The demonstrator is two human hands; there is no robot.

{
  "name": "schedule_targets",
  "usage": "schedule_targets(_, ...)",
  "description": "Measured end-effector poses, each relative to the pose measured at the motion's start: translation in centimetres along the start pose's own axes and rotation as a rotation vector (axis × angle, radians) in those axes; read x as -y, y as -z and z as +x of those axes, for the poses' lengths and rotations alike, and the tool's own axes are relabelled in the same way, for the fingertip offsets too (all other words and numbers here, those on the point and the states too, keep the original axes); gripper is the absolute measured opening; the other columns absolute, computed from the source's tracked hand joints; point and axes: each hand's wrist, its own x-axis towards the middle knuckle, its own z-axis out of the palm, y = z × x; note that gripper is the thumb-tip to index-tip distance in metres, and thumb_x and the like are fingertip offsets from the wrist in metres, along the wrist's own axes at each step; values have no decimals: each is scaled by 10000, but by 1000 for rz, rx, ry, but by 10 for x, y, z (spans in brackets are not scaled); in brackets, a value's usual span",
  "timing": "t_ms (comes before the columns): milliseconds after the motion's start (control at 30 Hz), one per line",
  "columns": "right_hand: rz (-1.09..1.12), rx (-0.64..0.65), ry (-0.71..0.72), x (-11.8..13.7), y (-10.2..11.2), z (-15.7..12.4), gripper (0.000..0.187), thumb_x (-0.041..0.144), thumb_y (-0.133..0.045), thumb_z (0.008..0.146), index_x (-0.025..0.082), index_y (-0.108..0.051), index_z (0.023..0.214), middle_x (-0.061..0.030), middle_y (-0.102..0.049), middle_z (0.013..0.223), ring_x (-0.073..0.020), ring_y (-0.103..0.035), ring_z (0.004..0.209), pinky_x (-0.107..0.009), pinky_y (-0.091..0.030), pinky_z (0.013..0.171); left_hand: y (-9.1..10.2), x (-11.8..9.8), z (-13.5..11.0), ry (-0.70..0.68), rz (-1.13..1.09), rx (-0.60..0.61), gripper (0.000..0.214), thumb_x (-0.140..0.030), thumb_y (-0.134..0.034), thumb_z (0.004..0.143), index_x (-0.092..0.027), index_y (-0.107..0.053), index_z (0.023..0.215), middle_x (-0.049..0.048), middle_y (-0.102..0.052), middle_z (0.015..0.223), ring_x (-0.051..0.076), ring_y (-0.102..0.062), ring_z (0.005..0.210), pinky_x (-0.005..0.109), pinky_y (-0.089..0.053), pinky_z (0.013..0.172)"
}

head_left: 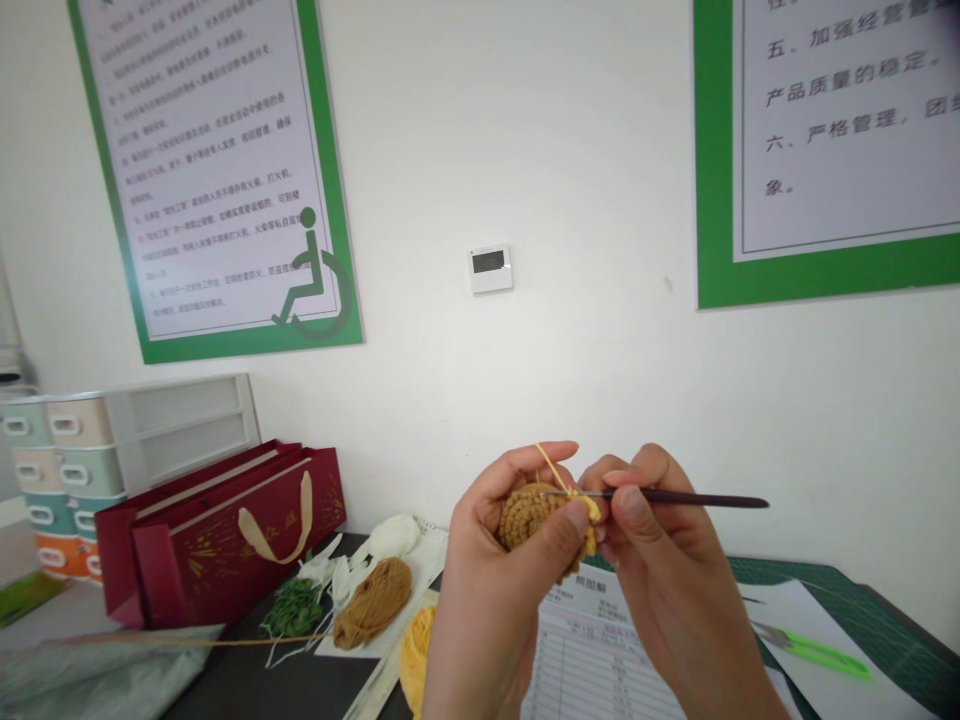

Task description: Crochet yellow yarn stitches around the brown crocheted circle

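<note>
Crochet disc [529, 518] gripped above the bench, hook at its upper edge

Tan-gold stitches are seen worked in close rounds across the disc, which is held up in the air above the bench [247, 685], with brighter yellow stitches at its right edge. It is pinched narrowly by the left hand [504, 565], the thumb being pressed across its front. A yellow yarn strand [553, 468] is carried up over the fingers of that hand and down to the stitches. A crochet hook [675, 497] with a slim dark handle is held in the narrow pinch of the right hand [667, 545], just beside the left. Its metal tip is brought to the disc's upper edge, and its handle is pointed off to the right.

Below the hands, a printed table sheet [592, 670] is laid on the bench. Green-handled snips [814, 655] are placed on white paper over a green cutting mat [832, 580]. To the left, a tan yarn ball [373, 603] rests on a white sheet, and a yellow yarn ball [416, 660] is partly hidden by the left hand. Further left, a green yarn bundle [294, 608], a red gift bag [225, 530] and a stack of plastic drawers [67, 450] are seen.
</note>
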Motion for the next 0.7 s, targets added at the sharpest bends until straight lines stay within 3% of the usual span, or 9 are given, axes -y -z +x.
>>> schedule_targets(233, -26, 17, 33, -3, 1, 1, 177, 387, -758, 897, 250, -656, 851, 35, -610, 730, -76, -533, 600, -166, -430, 519, 2, -6, -3, 43, -32, 68, 344, -159, -823, 778, -238, -778, 1110, 13, -643, 861, 129, -625, 713, 240, -433, 632)
schedule_targets(433, 33, 18, -10, -3, 4, 1, 211, 421, -718, 927, 242, -636, 849, 44, -574, 697, -54, -448, 525, -162, -328, 462, 7, -6, -1, 89, -88, 171, 441, -142, -855, 738, -221, -782, 1166, 22, -640, 835, 110, -591, 714, 205, -418, 618)
schedule_targets(700, 46, -21, 4, -1, 1, -1, 177, 351, -587, 1015, 240, -629, 884, 56, -577, 708, -22, -403, 414, -162, -404, 452, 14, -1, 0, 94, -151, 287, 402, -101, -838, 737, -195, -793, 1125, 9, -646, 756, 89, -562, 656, 192, -404, 587)
